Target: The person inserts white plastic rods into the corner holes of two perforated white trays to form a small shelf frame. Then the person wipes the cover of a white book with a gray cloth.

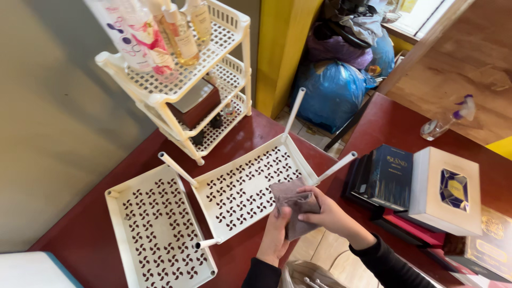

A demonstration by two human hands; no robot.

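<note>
A: Centre of figure: what is held?

B: A grey-brown cloth, pressed against the near edge of a white perforated shelf tray that lies on the dark red table with its leg pegs pointing up.

A: Hand positions?

B: The left hand is clamped on the cloth's lower part from below; the right hand lies over it, fingers closed on its upper fold.

A: Surroundings?

B: A second perforated tray lies just beside the first, to its left. Behind stands an assembled white tiered rack bearing bottles. To the right, boxed items are stacked; a clear spray bottle lies beyond them.
</note>
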